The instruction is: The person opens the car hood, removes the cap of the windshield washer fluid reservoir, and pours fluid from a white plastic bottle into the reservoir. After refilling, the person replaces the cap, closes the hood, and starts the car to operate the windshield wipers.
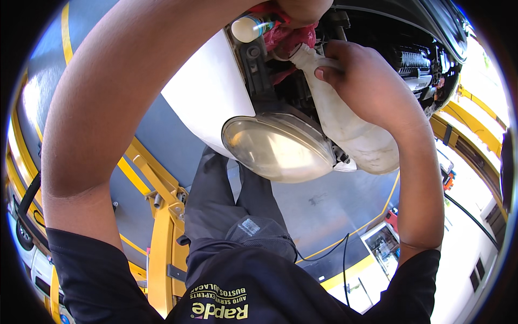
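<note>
My left hand is at the top edge of the view, partly cut off, closed on a crumpled red rag inside the car's engine bay. My right hand grips the narrow neck of a smudged white plastic container, with the thumb lying across it. The neck points toward the rag, and the wider body hangs beside the headlight. Just left of the rag lies a white-ended cylinder with a coloured label.
The car's white body panel curves down left of the headlight. Dark engine parts fill the upper right. A yellow lift arm stands at lower left over a grey floor. A black cable runs at lower right.
</note>
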`<state>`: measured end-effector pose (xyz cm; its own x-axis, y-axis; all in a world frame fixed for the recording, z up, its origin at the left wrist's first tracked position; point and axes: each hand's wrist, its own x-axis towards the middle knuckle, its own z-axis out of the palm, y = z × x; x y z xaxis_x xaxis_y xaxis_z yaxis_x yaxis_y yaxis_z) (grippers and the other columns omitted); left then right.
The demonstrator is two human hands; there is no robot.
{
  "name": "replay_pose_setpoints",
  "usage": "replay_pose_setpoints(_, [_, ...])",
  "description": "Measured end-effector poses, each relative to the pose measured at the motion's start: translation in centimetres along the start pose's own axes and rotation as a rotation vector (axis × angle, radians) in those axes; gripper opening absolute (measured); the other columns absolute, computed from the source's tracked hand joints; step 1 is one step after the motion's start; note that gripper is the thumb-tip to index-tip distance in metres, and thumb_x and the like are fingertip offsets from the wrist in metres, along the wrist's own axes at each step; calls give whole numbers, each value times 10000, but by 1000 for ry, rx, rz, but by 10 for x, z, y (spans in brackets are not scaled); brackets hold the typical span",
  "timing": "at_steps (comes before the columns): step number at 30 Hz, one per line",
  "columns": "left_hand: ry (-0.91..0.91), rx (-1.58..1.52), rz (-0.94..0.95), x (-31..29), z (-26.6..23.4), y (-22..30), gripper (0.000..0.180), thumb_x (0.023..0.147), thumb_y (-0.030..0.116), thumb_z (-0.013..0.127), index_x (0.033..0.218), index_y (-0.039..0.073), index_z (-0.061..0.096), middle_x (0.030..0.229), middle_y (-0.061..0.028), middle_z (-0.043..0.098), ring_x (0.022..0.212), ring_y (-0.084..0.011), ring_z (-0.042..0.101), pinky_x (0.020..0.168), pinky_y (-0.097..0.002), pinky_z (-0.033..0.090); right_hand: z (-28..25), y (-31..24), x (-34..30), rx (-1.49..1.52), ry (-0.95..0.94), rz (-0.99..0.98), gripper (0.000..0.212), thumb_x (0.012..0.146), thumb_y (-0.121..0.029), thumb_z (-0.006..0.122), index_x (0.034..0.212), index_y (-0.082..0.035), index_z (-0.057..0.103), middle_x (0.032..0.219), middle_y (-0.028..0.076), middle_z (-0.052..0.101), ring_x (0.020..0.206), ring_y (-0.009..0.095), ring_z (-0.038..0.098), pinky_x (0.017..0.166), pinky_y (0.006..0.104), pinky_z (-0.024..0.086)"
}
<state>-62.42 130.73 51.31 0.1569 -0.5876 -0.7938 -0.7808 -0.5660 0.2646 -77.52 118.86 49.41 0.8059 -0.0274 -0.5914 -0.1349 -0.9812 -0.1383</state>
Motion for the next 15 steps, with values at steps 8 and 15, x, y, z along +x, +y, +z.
replay_pose_setpoints(8, [-8,59,70,19,-2,-1,336,937,244,752,1236,94,782,1161,-121,776,1013,-288,740,877,-423,584,0,-2,3,-18,-39,56,348,987,-245,687,1224,9,666,1107,263,712,1057,462,672,928,505,517])
replay_pose_setpoints(15, [14,42,99,28,-1,6,403,901,257,804,1283,131,778,1231,-116,769,1085,-289,741,926,-424,582,1,-5,5,-22,-36,93,348,999,-253,686,1240,-2,670,1116,260,713,1055,450,681,932,504,517])
